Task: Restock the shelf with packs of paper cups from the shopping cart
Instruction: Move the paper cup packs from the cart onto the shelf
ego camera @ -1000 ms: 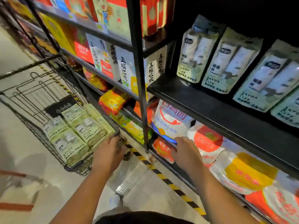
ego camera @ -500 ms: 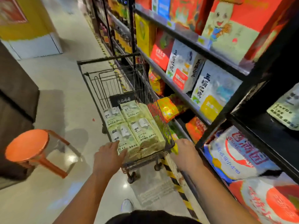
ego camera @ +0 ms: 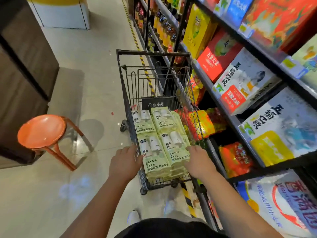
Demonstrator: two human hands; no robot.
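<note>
Shelf (ego camera: 205,80): it runs along our right, its levels full of boxes and bags. We see no slot for cups from here, so we judge the packs must travel up and rightward once lifted.
Shopping cart (ego camera: 153,53): it stands parallel to the shelf and just beside it, with its near end straight in front of us.
Orange stool (ego camera: 41,129): it sits on the floor to the left, well apart from the cart, and should not hinder the lift.
Packs of paper cups (ego camera: 159,133): pale green, they lie flat in the cart's near end. 4 faces show in 2 rows of 2, with more layers beneath.
Near-left pack (ego camera: 152,162): it lies by the cart's left wall. The film looks soft and likely to sag, so we would take a long edge, not a corner.
Near-right pack (ego camera: 175,148): it lies against its neighbour.
Left hand (ego camera: 126,162): it is at the cart's near-left corner, reaching the near-left pack's outer edge. We cannot tell whether its fingers pinch it.
Right hand (ego camera: 199,162): its fingers lie close together on the near-right pack's right edge, not visibly curled round it.
Step in hand: we judge this to be the grasp of the top near packs. We would slide our fingers under the outer edges, lift straight up clear of the wire rim, and avoid dragging the lower layers.
</note>
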